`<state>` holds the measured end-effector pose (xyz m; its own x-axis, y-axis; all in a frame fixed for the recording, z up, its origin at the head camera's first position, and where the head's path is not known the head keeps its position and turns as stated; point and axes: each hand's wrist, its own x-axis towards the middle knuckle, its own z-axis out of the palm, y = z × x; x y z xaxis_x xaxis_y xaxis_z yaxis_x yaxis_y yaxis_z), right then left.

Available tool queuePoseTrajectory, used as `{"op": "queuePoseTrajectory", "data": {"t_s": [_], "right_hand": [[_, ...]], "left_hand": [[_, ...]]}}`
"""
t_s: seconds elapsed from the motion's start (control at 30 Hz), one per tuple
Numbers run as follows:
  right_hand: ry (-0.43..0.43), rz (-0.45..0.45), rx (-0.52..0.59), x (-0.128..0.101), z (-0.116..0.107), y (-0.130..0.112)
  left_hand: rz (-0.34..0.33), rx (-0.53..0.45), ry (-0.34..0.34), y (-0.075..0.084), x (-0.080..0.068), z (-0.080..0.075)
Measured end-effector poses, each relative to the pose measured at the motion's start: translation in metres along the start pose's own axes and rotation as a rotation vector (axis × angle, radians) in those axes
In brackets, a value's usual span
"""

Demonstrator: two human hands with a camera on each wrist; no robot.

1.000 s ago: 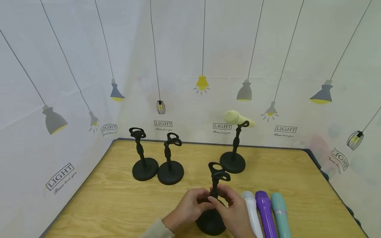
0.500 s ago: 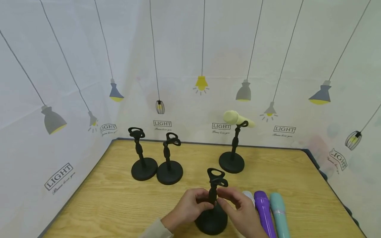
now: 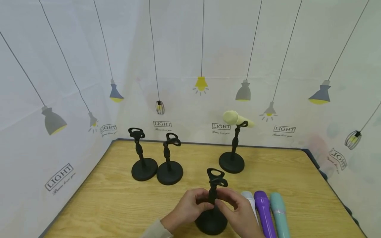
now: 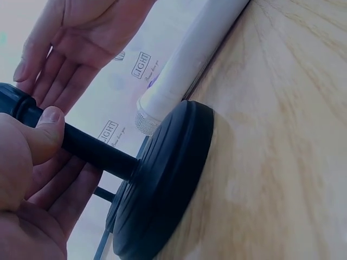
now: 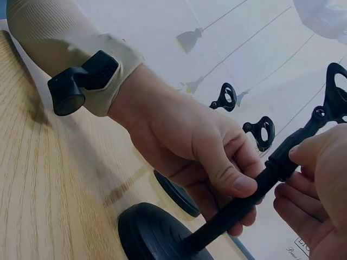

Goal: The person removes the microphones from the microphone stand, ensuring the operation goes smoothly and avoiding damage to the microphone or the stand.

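A black desktop microphone stand (image 3: pixel 210 223) is upright on the table, close in front of me. Its double-ring clip (image 3: pixel 218 181) at the top holds nothing. My left hand (image 3: pixel 190 205) grips the pole, with the thumb in front and fingers curled behind it. My right hand (image 3: pixel 240 211) holds the same pole from the other side; in the right wrist view its thumb presses near the collar (image 5: pixel 279 169), higher than the left thumb. Just right of the stand lies a white microphone (image 4: pixel 181 65), partly covered by my right hand in the head view.
Purple (image 3: pixel 265 211) and teal (image 3: pixel 279 213) microphones lie beside the white one. Two bare stands, one (image 3: pixel 144 169) left of the other (image 3: pixel 170 173), are at the back left. A cream microphone (image 3: pixel 238 119) rests in a stand (image 3: pixel 232 162) at the back, near the printed backdrop (image 3: pixel 190 49).
The held stand's clip has come down slightly since a second ago. My right hand shifted right off the pole half a second ago and is back on it; my left hand barely moved.
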<state>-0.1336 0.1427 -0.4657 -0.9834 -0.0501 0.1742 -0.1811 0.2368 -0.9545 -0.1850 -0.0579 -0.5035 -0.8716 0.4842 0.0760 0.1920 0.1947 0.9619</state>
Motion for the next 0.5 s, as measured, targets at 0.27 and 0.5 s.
{"op": "queuePoseTrajectory", "data": {"t_s": [0.27,0.5], "right_hand": [[0.009,0.001,-0.033,0.001,-0.004,0.006],[-0.054,0.035,-0.072,0.003,-0.005,0.008]], "left_hand": [[0.002,0.009,0.001,-0.001,-0.003,-0.005],[-0.027,0.011,0.041,-0.003,-0.007,-0.013]]}}
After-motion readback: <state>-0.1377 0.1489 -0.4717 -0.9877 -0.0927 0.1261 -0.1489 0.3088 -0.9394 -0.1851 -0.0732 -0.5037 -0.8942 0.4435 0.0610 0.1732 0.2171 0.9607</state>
